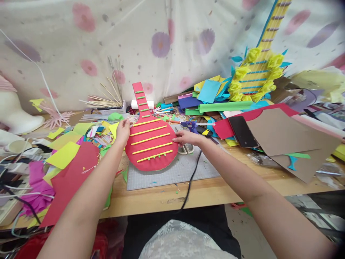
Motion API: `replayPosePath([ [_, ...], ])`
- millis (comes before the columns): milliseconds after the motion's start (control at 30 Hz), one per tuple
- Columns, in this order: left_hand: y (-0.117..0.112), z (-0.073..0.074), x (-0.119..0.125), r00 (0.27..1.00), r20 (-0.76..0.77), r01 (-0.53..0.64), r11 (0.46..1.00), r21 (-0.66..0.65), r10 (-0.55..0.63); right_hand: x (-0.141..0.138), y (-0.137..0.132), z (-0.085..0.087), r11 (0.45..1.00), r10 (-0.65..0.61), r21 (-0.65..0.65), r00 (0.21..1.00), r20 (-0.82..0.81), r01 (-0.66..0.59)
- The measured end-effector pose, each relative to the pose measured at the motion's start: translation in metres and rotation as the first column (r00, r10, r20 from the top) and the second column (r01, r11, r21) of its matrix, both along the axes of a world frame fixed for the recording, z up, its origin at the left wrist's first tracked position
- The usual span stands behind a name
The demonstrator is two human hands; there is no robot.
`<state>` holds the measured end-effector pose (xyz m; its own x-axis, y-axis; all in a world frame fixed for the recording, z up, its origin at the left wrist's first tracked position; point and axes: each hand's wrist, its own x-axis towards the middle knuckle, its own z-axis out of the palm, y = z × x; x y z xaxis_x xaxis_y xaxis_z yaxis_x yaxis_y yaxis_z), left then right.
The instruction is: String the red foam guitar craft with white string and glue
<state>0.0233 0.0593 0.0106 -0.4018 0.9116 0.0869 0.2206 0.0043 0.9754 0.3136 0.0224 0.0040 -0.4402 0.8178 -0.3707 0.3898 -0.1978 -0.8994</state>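
Observation:
A red paper guitar is held upright, tilted back a little, over the grey cutting mat. Yellow strips cross its round body, green strips cross its neck, and small green dots sit below the lowest yellow strip. My left hand grips the body's upper left edge. On the right edge, my right hand pinches the rim between thumb and fingers. Just behind that hand lie scissors and a blue glue gun with a glue stick, partly hidden.
A yellow paper guitar with yellow flowers leans at the back right. A black phone rests by brown cardboard. Red paper and scraps cover the left side. Wooden skewers stand behind. A black cable crosses the mat.

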Motion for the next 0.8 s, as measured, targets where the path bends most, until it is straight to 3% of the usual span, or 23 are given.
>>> replayPosePath([
  [133,0.000,-0.001,-0.001,0.996,-0.023,-0.089,0.996,0.013,0.089,-0.004,-0.001,0.000,0.999,-0.040,-0.003,0.999,0.026,0.040],
  [333,0.002,-0.003,-0.003,0.985,-0.066,-0.148,0.982,0.120,0.157,-0.006,-0.002,-0.004,0.997,-0.063,0.052,0.998,-0.013,0.063],
  [533,0.005,-0.004,-0.006,0.973,-0.123,-0.180,0.975,0.130,0.196,-0.012,-0.003,-0.006,0.992,-0.101,0.082,0.995,0.014,0.099],
  [667,0.002,-0.004,-0.014,0.945,-0.225,-0.219,0.971,0.097,0.236,-0.026,-0.003,-0.007,0.953,-0.257,0.168,0.966,0.015,0.251],
  [800,-0.004,-0.013,-0.029,0.899,-0.245,-0.372,0.928,0.013,0.364,-0.044,0.007,-0.011,0.890,-0.405,0.185,0.909,-0.101,0.417],
])
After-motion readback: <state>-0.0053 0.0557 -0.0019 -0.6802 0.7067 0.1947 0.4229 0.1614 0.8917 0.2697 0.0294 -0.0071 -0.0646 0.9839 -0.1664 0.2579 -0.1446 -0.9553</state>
